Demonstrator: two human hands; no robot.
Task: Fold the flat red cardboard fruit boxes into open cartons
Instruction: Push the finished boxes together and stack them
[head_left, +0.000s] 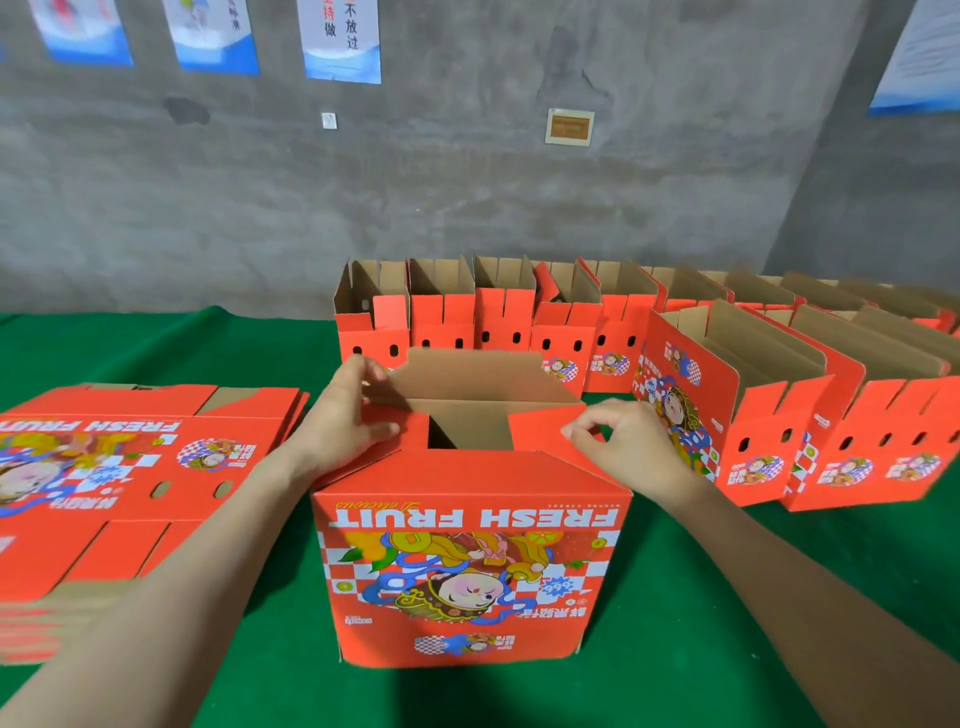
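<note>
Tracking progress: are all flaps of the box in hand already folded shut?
No: the box's far flap stands up, and its brown inside shows between the side flaps.

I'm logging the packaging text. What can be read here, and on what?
"FRESH FRUIT", upside down: front carton.
"FRESH FRU", upside down, running off frame: flat stack at left.
"不放过": white wall poster.
Smaller box print and the other posters: too blurred to read.
</note>
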